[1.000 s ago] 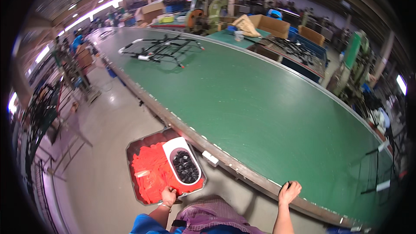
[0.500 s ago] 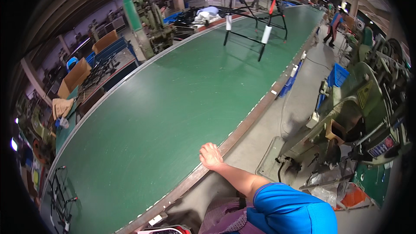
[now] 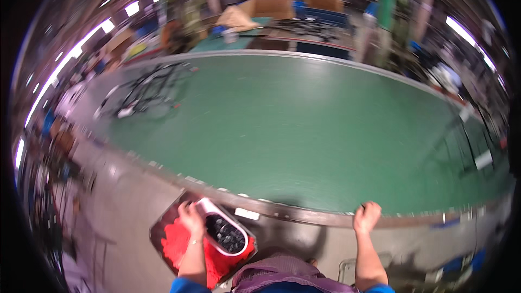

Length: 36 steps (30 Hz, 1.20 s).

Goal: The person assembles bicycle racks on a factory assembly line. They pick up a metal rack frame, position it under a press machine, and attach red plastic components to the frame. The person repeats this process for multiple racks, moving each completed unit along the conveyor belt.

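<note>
My left hand [image 3: 191,219] is over a dark bin [image 3: 158,231] of small red pieces [image 3: 175,240], beside the rim of a white oval container [image 3: 245,229]. Many small black pieces [image 3: 225,234] fill that container. Motion blurs the left fingers, so whether they hold anything is unclear. My right hand [image 3: 368,217] is curled closed at the near edge of a long green-topped table [image 3: 282,141]; what it holds, if anything, is hidden.
Black tubular frames [image 3: 149,89] lie at the table's left end. Another black frame with white sleeves [image 3: 482,159] stands at the right end. Beyond the far edge are cardboard boxes [image 3: 274,8], a bench with dark parts [image 3: 309,30] and a green machine [image 3: 386,5].
My view has swung left along the table. My left hand has come into view over the bin of red pieces. The right hand, earlier resting on the table edge, is now curled closed there.
</note>
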Each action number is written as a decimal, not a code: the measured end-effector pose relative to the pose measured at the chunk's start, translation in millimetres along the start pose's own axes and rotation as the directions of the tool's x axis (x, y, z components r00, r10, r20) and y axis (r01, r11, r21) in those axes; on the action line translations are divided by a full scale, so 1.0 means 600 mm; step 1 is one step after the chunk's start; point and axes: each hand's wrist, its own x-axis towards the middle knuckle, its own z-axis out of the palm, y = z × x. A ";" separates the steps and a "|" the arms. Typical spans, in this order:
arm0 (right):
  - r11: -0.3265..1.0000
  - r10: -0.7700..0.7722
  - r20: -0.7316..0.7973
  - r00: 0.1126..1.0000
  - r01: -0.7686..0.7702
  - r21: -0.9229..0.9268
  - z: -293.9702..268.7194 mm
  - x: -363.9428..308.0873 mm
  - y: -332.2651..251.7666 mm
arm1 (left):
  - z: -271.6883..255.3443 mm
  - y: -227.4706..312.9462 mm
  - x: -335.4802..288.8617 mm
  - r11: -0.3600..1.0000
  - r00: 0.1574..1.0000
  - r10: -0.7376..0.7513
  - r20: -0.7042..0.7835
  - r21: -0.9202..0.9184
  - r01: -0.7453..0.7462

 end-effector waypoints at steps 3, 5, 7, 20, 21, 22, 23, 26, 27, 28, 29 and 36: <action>1.000 -0.003 0.064 0.998 0.004 -0.009 0.000 -0.006 0.027 | 0.035 0.025 -0.012 0.994 0.995 -0.102 0.021 0.048 0.101; 1.000 0.017 0.098 0.995 -0.015 -0.015 0.003 -0.004 0.022 | 0.051 0.035 0.003 0.976 1.000 0.006 -0.027 0.216 0.000; 0.999 0.038 0.119 0.992 -0.035 -0.025 0.005 -0.002 0.015 | 0.075 0.048 0.023 0.922 0.977 0.204 -0.061 0.348 -0.171; 0.993 0.103 0.099 0.990 -0.097 -0.068 0.005 0.002 0.005 | 0.190 0.068 0.028 0.822 0.931 0.314 0.186 0.437 -0.365; 0.994 0.098 0.094 0.991 -0.092 -0.061 0.006 0.000 0.004 | 0.189 0.071 0.028 0.823 0.935 0.307 0.180 0.443 -0.355; 0.995 0.091 0.090 0.992 -0.086 -0.054 0.009 -0.001 0.004 | 0.186 0.071 0.030 0.820 0.937 0.298 0.181 0.455 -0.348; 0.996 0.082 0.086 0.993 -0.078 -0.048 0.008 0.000 0.004 | 0.183 0.068 0.031 0.817 0.941 0.287 0.181 0.466 -0.339; 0.995 0.095 0.080 0.992 -0.092 -0.040 0.006 0.000 -0.007 | 0.179 0.067 0.036 0.810 0.944 0.279 0.176 0.486 -0.330; 0.996 0.085 0.056 0.995 -0.083 -0.029 0.006 0.000 -0.010 | 0.179 0.068 0.036 0.813 0.947 0.269 0.178 0.485 -0.322; 0.996 0.087 0.051 0.995 -0.086 -0.026 0.004 0.001 -0.011 | 0.178 0.070 0.037 0.816 0.949 0.259 0.180 0.485 -0.314; 0.996 0.090 0.049 0.995 -0.089 -0.022 0.002 0.000 -0.012 | 0.177 0.071 0.036 0.807 0.944 0.272 0.186 0.491 -0.329; 0.998 0.069 0.057 0.996 -0.069 -0.015 -0.001 -0.005 -0.014 | 0.168 0.073 0.044 0.779 0.941 0.258 0.218 0.529 -0.337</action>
